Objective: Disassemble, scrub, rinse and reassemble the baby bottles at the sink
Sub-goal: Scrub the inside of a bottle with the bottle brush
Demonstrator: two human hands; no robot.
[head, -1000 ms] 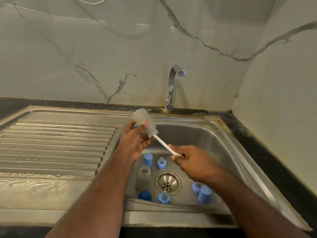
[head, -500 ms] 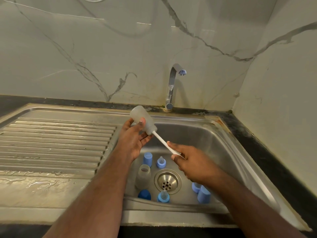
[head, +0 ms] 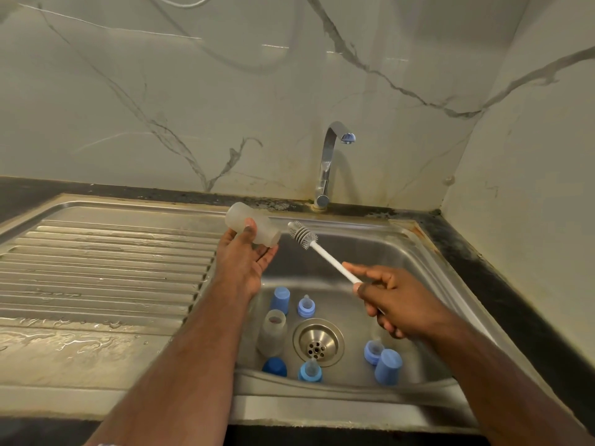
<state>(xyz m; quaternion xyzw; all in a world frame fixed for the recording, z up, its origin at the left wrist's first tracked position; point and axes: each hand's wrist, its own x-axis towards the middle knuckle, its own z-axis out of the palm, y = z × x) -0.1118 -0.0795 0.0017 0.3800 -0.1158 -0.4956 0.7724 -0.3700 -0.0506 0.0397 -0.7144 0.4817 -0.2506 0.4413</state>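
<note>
In sink (head: 428, 284): bottle (head: 272, 333), blue caps (head: 388, 366).

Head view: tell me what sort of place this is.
Most likely a home kitchen: a stainless steel sink with a ribbed draining board, a chrome tap, and marble-look wall tiles.

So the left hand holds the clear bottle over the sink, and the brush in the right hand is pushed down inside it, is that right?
Not quite. The head view shows the brush out of the bottle, its bristle head in the open air just beside the bottle's mouth. The rest stands: the left hand holds the clear bottle over the sink, and the right hand holds the brush by its white handle.
</note>
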